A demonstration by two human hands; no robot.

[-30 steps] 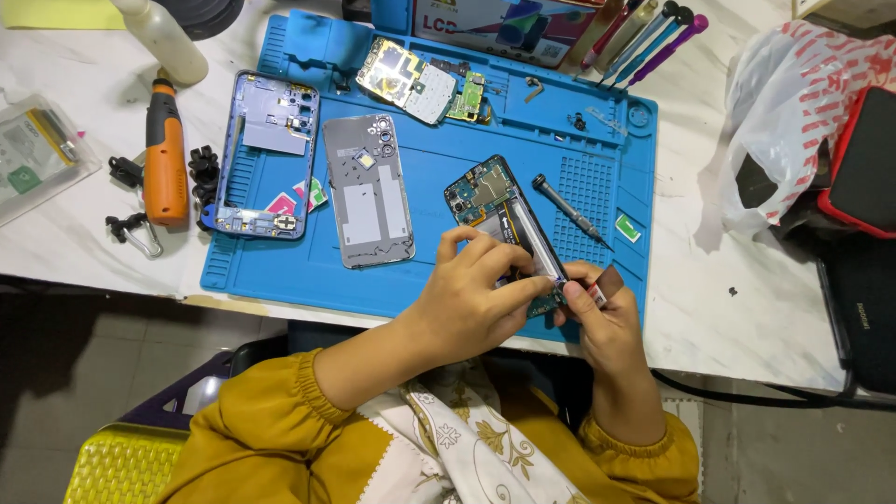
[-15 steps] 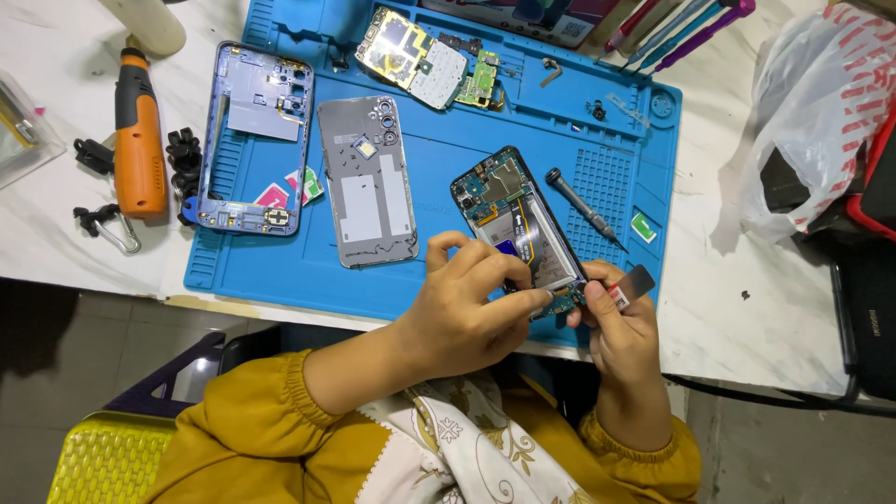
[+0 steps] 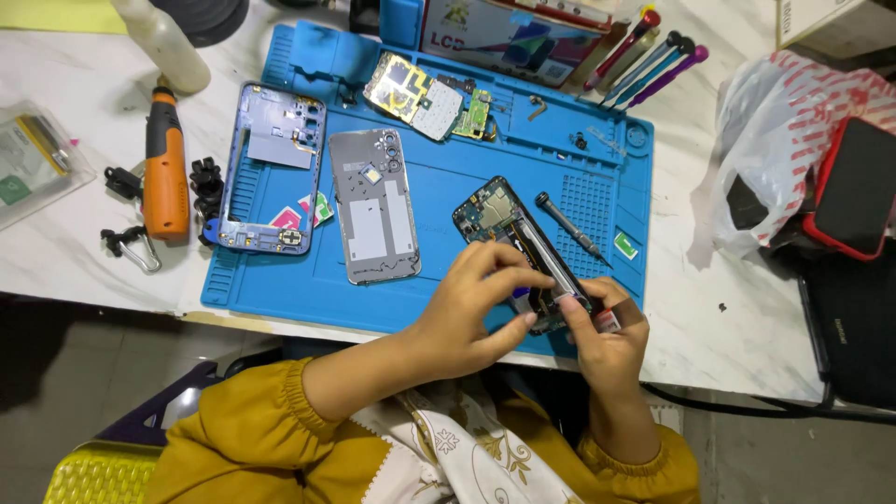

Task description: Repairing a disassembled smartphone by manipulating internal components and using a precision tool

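An opened phone body (image 3: 509, 235) with bare circuit parts lies tilted on the blue work mat (image 3: 448, 280) near its front edge. My left hand (image 3: 476, 303) grips its lower end with thumb and fingers. My right hand (image 3: 602, 341) holds the phone's lower right corner, pinching a small flat tool (image 3: 609, 320) against it. A black screwdriver (image 3: 571, 224) rests just right of the phone.
On the mat lie a grey back cover (image 3: 375, 205), a blue phone frame (image 3: 269, 168) and circuit boards (image 3: 431, 98). An orange electric screwdriver (image 3: 165, 175) lies left of the mat. A plastic bag (image 3: 779, 140) and a red-edged device (image 3: 854, 187) sit at right.
The view has shifted, so the mat appears further left and higher. Both hands stay on the phone's lower end; my left fingers have closed a little further over it.
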